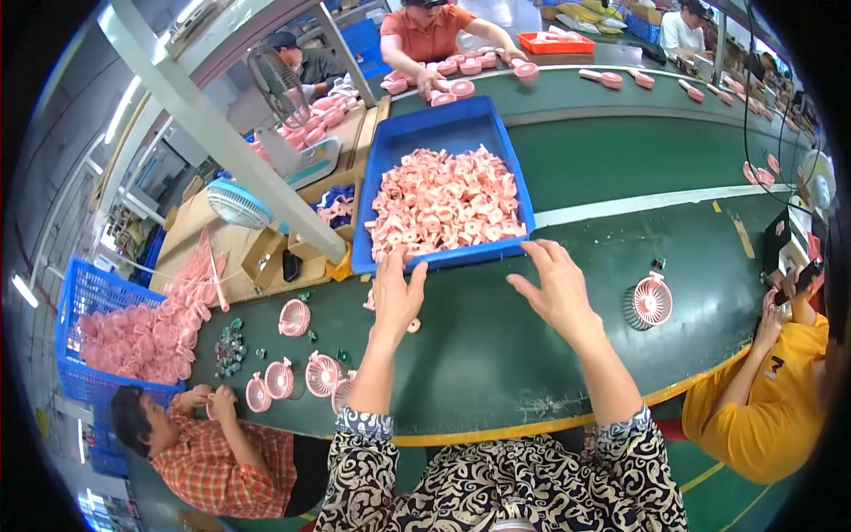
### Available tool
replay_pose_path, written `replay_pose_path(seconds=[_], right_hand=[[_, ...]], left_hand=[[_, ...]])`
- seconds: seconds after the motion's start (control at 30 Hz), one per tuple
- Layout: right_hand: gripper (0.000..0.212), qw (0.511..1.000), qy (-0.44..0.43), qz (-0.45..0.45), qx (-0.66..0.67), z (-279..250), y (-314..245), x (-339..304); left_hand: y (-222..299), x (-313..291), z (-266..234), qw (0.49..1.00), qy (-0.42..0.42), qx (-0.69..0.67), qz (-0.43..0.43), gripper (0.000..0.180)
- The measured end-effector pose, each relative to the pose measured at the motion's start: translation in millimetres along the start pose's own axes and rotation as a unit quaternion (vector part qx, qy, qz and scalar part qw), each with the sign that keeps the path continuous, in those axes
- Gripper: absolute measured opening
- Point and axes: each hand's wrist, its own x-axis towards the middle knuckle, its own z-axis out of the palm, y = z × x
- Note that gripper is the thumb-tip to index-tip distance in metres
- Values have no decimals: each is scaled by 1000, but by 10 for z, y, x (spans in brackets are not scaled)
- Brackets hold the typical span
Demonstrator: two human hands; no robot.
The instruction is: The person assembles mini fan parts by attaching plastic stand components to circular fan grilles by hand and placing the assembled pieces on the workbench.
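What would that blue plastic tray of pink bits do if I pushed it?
The blue rectangular plastic tray would probably slide rather than tip, being wide and low. Its heap of small pink plastic pieces likely makes it heavy, and loose top ones might tumble.

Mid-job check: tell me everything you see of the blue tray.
The blue tray is an open, four-sided bin with raised walls, plastic by its look. It sits open side up, its near end over the green work surface. Small pink parts lie heaped inside toward the near end; the far end shows bare blue. The left hand and right hand are open at its near edge; contact is unclear.
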Motion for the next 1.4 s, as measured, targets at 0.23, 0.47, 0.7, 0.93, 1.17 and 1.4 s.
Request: replay_pose_path(seconds=[0.23,0.47,0.7,0.93,1.17,1.4], right_hand=[[81,985,-153,-10,-75,784,361,1015],[105,957,-289,26,-3,1112,484,1280],[112,967,-204,127,84,1197,460,1313],[94,948,-120,199,218,1090,-69,1280],[81,974,-46,109,194,839,-179,1086],[67,976,47,31,211,697,-271,437]], left_hand=[[-239,613,543,989,-147,-19,-1,56],[-74,827,806,972,-204,21,-111,73],[-85,1005,1010,918,-197,-257,-229,69],[-642,1194,1051,789,-115,-470,-379,60],[70,1022,898,798,42,-518,-307,48],[716,332,691,904,107,-377,-169,40]])
